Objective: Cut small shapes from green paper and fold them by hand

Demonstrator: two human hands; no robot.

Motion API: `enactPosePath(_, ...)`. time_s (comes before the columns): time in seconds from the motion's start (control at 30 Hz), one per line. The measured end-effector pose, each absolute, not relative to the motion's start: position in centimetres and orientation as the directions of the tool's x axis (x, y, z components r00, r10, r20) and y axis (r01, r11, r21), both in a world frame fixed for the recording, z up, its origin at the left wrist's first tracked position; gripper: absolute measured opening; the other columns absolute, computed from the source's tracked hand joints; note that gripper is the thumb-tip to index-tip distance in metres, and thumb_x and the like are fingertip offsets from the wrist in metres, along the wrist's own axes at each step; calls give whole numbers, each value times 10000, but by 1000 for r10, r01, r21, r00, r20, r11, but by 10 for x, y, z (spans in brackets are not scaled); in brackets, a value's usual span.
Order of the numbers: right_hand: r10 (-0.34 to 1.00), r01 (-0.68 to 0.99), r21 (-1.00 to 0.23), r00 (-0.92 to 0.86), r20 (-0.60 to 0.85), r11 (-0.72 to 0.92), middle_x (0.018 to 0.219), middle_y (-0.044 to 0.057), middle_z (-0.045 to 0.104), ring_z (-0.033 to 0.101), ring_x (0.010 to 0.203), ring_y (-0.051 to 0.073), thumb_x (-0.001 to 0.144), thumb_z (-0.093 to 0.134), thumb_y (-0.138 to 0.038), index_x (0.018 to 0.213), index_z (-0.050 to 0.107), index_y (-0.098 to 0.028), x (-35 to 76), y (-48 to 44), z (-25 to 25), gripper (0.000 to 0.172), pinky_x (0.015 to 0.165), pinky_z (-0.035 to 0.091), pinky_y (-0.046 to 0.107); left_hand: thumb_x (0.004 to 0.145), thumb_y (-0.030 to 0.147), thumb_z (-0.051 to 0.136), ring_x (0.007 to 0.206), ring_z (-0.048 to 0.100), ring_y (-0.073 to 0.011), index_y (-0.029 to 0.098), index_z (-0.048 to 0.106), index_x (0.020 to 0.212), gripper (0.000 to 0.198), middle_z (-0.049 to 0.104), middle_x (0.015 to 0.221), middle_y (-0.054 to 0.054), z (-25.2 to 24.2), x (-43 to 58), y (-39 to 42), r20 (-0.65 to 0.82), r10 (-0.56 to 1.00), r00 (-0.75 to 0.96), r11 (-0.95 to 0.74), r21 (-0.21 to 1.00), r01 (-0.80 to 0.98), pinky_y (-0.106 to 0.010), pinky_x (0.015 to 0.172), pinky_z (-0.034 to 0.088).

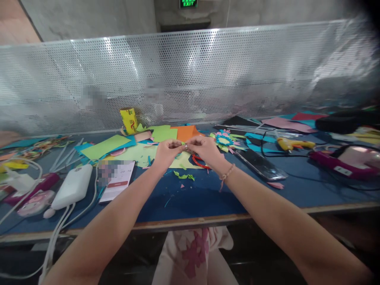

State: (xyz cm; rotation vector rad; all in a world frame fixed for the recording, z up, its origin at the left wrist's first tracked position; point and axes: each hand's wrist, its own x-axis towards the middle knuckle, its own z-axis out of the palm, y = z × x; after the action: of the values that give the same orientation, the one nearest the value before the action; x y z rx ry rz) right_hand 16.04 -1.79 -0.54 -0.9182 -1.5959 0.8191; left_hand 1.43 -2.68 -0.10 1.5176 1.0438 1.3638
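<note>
Over the middle of the table, my left hand (168,153) and my right hand (204,146) meet fingertip to fingertip. Both are closed in a pinch on a small green paper piece (183,143), mostly covered by my fingers. Below my right hand lie scissors with red handles (200,162), partly hidden by it. Pale green paper sheets (139,155) spread under and beside my hands. Nearer to me rest curled green paper scraps (184,176). A layered blue and pink paper flower (224,138) sits right of my right hand.
A lit phone (118,182) and white power bank (74,186) with cables lie left. A dark phone (261,164), yellow glue gun (292,144) and purple power strip (344,166) are right. A yellow roll (128,120) stands before the perforated metal screen (190,75).
</note>
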Motion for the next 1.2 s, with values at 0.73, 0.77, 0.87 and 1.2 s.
enactPosePath(0.73, 863, 410, -761, -294, 412, 503, 628, 26, 641, 574, 550, 101, 704, 578, -205, 701, 631, -151, 160, -14, -6, 76, 537, 463, 221, 597, 173, 597, 508, 487, -80, 197, 332, 860, 374, 551, 577, 54, -5, 5, -21, 325, 911, 253, -400, 846, 352, -211, 507, 327)
enactPosePath(0.77, 872, 396, -779, -275, 405, 487, 604, 22, 630, 572, 534, 98, 710, 573, -205, 688, 616, -147, 161, -15, -5, 76, 534, 468, 220, 590, 162, 595, 527, 497, -83, 195, 343, 849, 363, 559, 598, 46, -6, 6, -20, 331, 916, 228, -393, 855, 338, -214, 518, 341)
enactPosePath(0.87, 891, 298, -844, -238, 386, 445, 587, 18, 610, 580, 532, 91, 741, 549, -216, 678, 572, -145, 161, -16, -3, 98, 555, 490, 221, 590, 136, 585, 608, 530, -90, 180, 387, 821, 308, 573, 686, 12, -8, 8, -16, 340, 924, 177, -373, 902, 218, -234, 582, 398)
enactPosePath(1.2, 910, 158, -903, -186, 370, 399, 626, 12, 605, 603, 589, 96, 745, 545, -178, 700, 528, -158, 158, -17, -5, 52, 616, 521, 241, 587, 198, 675, 646, 558, -86, 123, 550, 763, 229, 573, 706, -13, -6, 13, -19, 236, 967, 92, -218, 962, -167, -290, 707, 472)
